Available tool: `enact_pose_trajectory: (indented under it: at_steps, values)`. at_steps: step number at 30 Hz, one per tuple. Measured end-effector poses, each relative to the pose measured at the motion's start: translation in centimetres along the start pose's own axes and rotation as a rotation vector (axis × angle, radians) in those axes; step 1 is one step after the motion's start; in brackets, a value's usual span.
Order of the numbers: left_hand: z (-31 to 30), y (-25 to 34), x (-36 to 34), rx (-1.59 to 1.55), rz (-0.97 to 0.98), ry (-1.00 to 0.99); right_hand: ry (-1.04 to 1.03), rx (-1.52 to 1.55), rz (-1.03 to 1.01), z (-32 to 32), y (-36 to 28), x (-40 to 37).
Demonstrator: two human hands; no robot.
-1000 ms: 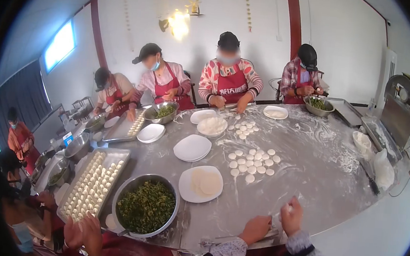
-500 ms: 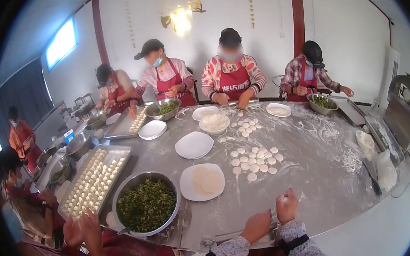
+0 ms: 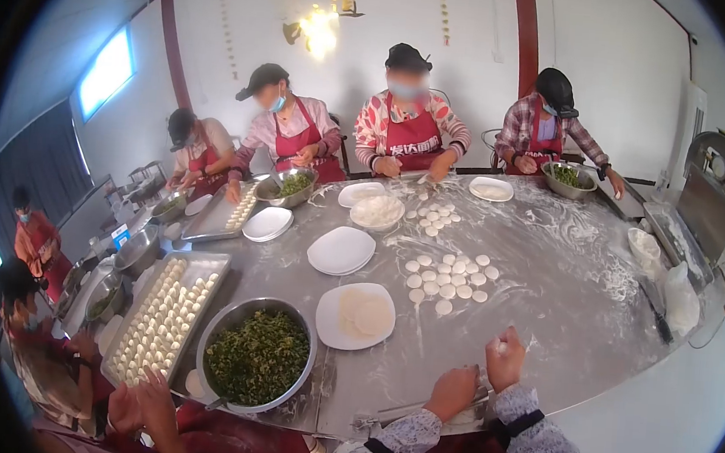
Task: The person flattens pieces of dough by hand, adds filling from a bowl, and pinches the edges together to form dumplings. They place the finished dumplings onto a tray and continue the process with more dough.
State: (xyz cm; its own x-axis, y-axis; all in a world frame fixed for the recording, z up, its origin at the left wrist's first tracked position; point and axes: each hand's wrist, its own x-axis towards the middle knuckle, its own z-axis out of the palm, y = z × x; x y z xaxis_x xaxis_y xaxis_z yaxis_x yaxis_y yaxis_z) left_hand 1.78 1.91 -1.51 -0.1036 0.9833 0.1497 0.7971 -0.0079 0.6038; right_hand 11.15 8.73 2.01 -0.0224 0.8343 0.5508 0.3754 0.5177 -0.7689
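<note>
My left hand [image 3: 452, 393] is closed at the near edge of the steel table, its fingers turned away from me. What it holds, if anything, is hidden. Just right of it and a little higher, my right hand [image 3: 505, 361] is curled into a fist, and its contents cannot be made out. A thin, straight metal edge [image 3: 395, 413] lies by the left wrist. Between the forearms shows a pale floury patch [image 3: 468, 416]. Beyond my hands, several round dough pieces [image 3: 449, 278] lie on the floured table. Left of them, a white plate [image 3: 330, 333] holds thin dough wrappers [image 3: 372, 316].
A bowl of chopped green filling [image 3: 258, 357] and a tray of dumplings [image 3: 216, 268] stand left, beside a co-worker's hands [image 3: 144, 409]. Stacked plates [image 3: 341, 251] and a bowl of flour [image 3: 378, 212] sit farther back. Co-workers line the far side. A machine [image 3: 712, 203] stands right.
The view has shifted slightly. My hands keep nearly the same place and closed shape. Across the table, the far-right co-worker's outstretched hand has moved lower.
</note>
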Motion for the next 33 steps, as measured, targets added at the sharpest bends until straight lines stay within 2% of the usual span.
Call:
enact_pose_trajectory:
  at_steps: [2,3,5,6,8,9,10,12,14,16,17,19,20,22,24,26,28,29,30,32,33]
  values:
    - [-0.1,-1.0,-0.4,0.023,0.186,-0.023,-0.002,-0.031,0.019,-1.4,0.6,-1.2]
    - [-0.6,-1.3,-0.7,0.023,0.186,-0.020,-0.002,-0.031,0.017,-2.4,1.1,-2.2]
    - [-1.6,-1.5,-1.4,-0.097,0.146,-0.107,-0.064,0.169,0.202,-3.9,2.0,-4.0]
    - [-1.6,-1.3,-1.3,-0.099,0.140,-0.116,-0.066,0.166,0.211,-3.6,1.7,-3.6]
    - [-1.4,-0.4,-1.5,-0.090,0.054,-0.134,-0.034,0.025,0.001,-3.0,0.2,-2.2]
    - [-1.3,0.1,-1.1,-0.090,0.055,-0.134,0.052,-0.021,-0.130,-1.4,0.4,-1.1]
    - [-1.1,0.9,-0.6,-0.085,-0.003,-0.086,0.051,-0.021,-0.134,-0.7,0.3,-0.7]
    - [-0.6,0.8,0.0,-0.082,-0.057,-0.027,-0.006,0.003,-0.002,0.1,0.0,0.1]
    - [0.7,-0.7,0.3,0.020,0.095,-0.044,-0.039,-0.014,0.047,-1.0,0.9,-1.0]
    - [-0.6,-1.2,-0.6,-0.042,0.108,-0.079,-0.081,0.048,0.185,-2.9,1.1,-2.4]
    - [-1.1,-1.4,-0.8,-0.099,0.121,-0.123,-0.080,0.049,0.185,-3.2,0.7,-2.4]
    - [-1.1,-1.2,-0.8,-0.103,0.096,-0.126,-0.011,0.034,0.044,-4.0,0.1,-3.2]
    - [-0.9,-0.9,-1.2,-0.110,0.070,-0.130,-0.014,0.025,0.065,-3.5,0.2,-3.2]
    - [-0.7,0.3,-0.5,-0.074,0.098,-0.108,-0.004,-0.028,-0.054,-1.1,0.8,-0.8]
    - [-0.7,1.2,0.1,-0.053,0.011,-0.055,-0.010,-0.022,-0.012,-0.3,0.8,-0.4]
    - [0.0,0.4,0.1,-0.084,0.058,-0.001,-0.023,-0.013,0.031,-0.5,0.7,-0.5]
    - [-0.9,-0.2,-0.3,0.046,0.101,-0.175,-0.062,0.077,0.131,-2.4,1.4,-2.2]
    - [-1.1,-0.7,-0.5,0.045,0.100,-0.175,-0.062,0.135,0.186,-3.1,2.5,-3.4]
    - [-1.3,-1.1,-0.9,-0.052,0.088,-0.146,-0.063,0.135,0.189,-3.2,1.8,-3.1]
    - [-1.0,-0.9,-1.8,-0.156,0.065,-0.147,-0.023,-0.012,-0.016,-3.9,-0.2,-2.8]
    - [-1.3,0.0,-1.7,-0.133,0.053,-0.131,-0.068,0.027,0.071,-2.8,0.9,-2.2]
